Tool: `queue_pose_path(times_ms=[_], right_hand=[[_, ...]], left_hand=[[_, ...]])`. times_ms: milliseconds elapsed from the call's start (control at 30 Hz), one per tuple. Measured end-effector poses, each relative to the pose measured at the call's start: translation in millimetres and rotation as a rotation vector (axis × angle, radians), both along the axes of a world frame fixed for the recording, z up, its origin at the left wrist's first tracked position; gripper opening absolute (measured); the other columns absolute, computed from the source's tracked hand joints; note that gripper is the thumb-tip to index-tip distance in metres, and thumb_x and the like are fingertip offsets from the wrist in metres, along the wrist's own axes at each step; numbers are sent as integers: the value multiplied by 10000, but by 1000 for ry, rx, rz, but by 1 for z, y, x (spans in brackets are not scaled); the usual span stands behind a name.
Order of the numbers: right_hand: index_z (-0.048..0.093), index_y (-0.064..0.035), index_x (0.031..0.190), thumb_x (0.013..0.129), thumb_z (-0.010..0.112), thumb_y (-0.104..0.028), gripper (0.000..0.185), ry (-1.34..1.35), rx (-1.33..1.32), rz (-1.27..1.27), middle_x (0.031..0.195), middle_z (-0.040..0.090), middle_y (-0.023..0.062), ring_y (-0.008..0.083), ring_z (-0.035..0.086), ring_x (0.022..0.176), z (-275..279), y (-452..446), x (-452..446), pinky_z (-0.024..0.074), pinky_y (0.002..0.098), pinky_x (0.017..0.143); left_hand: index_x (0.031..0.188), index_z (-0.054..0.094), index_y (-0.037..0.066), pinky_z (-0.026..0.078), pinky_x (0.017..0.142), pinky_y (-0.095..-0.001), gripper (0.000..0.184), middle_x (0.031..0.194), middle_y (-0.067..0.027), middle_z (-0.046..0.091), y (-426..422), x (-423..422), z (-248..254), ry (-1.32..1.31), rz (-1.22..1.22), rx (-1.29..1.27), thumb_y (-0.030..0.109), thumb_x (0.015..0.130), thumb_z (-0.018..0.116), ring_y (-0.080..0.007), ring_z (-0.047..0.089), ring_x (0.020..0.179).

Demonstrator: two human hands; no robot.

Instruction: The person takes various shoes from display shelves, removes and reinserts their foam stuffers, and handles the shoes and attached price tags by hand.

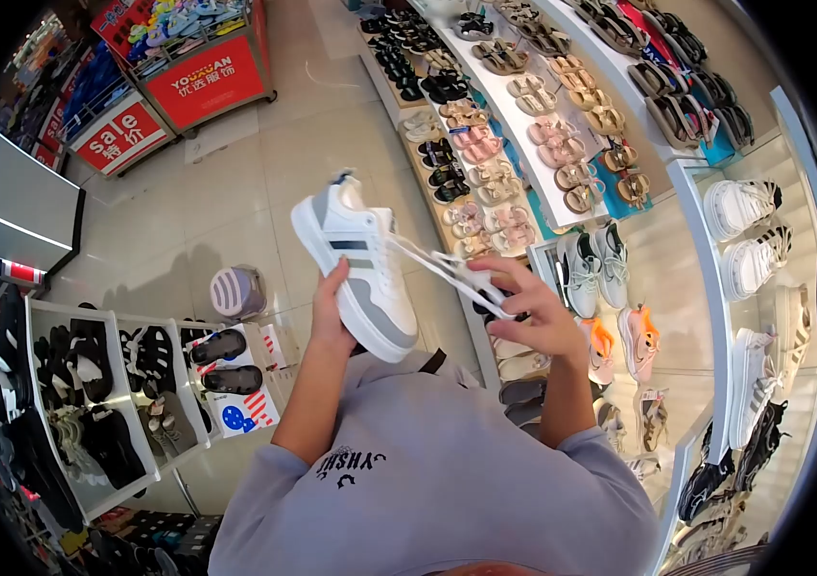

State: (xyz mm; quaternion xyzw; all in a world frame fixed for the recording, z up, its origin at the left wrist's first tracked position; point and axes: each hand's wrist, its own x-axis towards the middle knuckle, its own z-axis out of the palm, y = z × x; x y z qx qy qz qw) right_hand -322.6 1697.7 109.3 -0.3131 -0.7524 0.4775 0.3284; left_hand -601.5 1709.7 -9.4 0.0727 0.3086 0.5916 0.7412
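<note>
Grey shirt (447, 480) fills the bottom of the view, with dark lettering that reads upside down from above. Beyond it spreads the shop's pale tiled floor (312, 125), glossy under the lights. Stepped stands (610, 144) carry rows of sandals (552, 139) at the upper right, in black, beige and pink. Lit shelves (694, 216) along the right side hold mostly white trainers (742, 209), and a pair with orange inside stands lower down. At the upper left are bins (205, 86) with red sale panels; at the lower left, a white-framed rack (120, 494) of mostly dark footwear. One round stool (237, 292) with a striped side sits on the tiles near that rack.

Both forearms reach forward from the short sleeves. The left hand (330, 315) is clamped on a shoe (365, 274), thumb pressed against its side, the other fingers hidden. The right hand (535, 312), out to the right, has thumb and fingers pinched together on the laces (473, 290), which stretch between hand and shoe.

Held up in front of the shirt, above the floor, the shoe tilts with its toe toward the wearer. It is white with a grey toe panel, a thick white sole and side stripes, the rearmost dark.
</note>
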Motion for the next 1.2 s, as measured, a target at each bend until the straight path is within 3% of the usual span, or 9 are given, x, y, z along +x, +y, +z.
queue_pose_path(times_ms=[167,333,467,567,667,767,967,1067,1200], right_hand=[[522,-7,552,701,679,-54,222,126,0,122,1126,619,225,392,572,1129,35,14,-14,419,484,976],[567,-4,642,804,601,-95,188,324,-145,-32,889,661,204,251,635,746,25,6,-37,497,330,680],[617,4,1040,893,632,-105,183,111,-196,-404,919,676,77,124,617,773,20,11,-67,487,261,682],[590,1,1123,894,611,-76,243,59,-196,-481,1015,643,102,159,614,909,23,25,-79,487,300,798],[592,-16,1144,882,655,-146,299,87,-42,-689,1009,683,67,144,628,936,9,54,-90,467,287,837],[569,-22,1181,873,671,-193,366,105,-151,-787,1065,669,76,166,615,1008,-1,86,-93,450,308,888],[558,17,1175,798,750,-257,504,181,-356,-666,1064,651,100,171,601,1035,-29,157,-89,454,321,913],[574,39,1144,781,756,-217,481,313,-517,-598,1046,655,94,158,604,1018,-34,197,-79,465,314,901],[618,36,1091,770,745,-213,426,207,-377,-538,1031,662,94,167,612,1002,-30,253,-59,461,301,896]], left_hand=[[1339,436,5,473,972,-441,491,1236,-165,596,40,-68,19,-68,-23,65,311,958,482,-310,605,1097],[1332,458,-2,478,974,-451,472,1260,-173,589,62,-91,18,-8,-179,86,270,947,487,-317,606,1106],[1367,402,-22,476,991,-438,569,1278,-176,576,80,-79,16,40,-352,194,235,884,558,-316,608,1112],[1403,321,-9,494,959,-394,721,1263,-173,560,96,-63,16,18,-486,255,179,803,674,-287,600,1119],[1412,311,1,480,967,-387,760,1277,-163,545,109,-50,16,77,-588,271,160,776,696,-280,579,1143],[1418,305,7,455,983,-382,799,1291,-151,531,121,-42,21,177,-641,298,129,744,717,-272,547,1180],[1432,288,10,364,1048,-372,856,1338,-131,493,164,-37,36,504,-783,449,97,712,744,-242,486,1240],[1416,319,-5,359,1049,-371,818,1338,-130,491,194,-25,38,503,-669,410,108,730,750,-233,469,1253],[1415,331,-4,357,1049,-372,778,1327,-130,498,240,-6,40,423,-574,389,186,776,732,-239,478,1235]])
